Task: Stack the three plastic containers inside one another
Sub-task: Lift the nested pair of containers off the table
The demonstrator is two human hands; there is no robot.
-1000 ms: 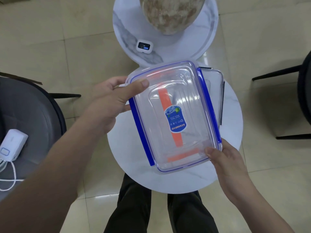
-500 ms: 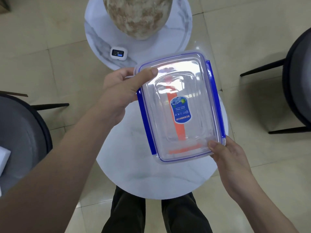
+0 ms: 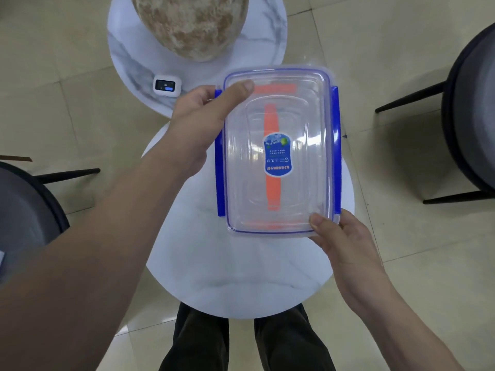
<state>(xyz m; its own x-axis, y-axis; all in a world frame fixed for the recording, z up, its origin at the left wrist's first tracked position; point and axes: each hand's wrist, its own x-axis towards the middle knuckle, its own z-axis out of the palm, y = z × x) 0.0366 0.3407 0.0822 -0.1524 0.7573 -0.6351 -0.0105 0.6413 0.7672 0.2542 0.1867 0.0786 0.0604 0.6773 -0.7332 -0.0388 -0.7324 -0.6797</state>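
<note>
A clear plastic lid [image 3: 294, 145] with blue side clips and a blue label is held flat above the small round white table [image 3: 241, 274]. Orange strips and further clear outlines show through it, so something clear sits beneath, but I cannot tell how many containers. My left hand [image 3: 198, 129] grips its far left corner, thumb on top. My right hand [image 3: 345, 245] pinches the near right corner, thumb on the rim.
A second round marble table [image 3: 128, 57] behind carries a large speckled stone vase [image 3: 190, 25] and a small white device [image 3: 166, 86]. Dark chairs stand at the left [image 3: 24, 210] and right [image 3: 474, 116]. My legs [image 3: 241, 341] are below the near table edge.
The lid has turned from slanted to square with my view and shifted slightly away. The separate clear piece seen to its right a second ago is hidden now. Both hands keep their grips.
</note>
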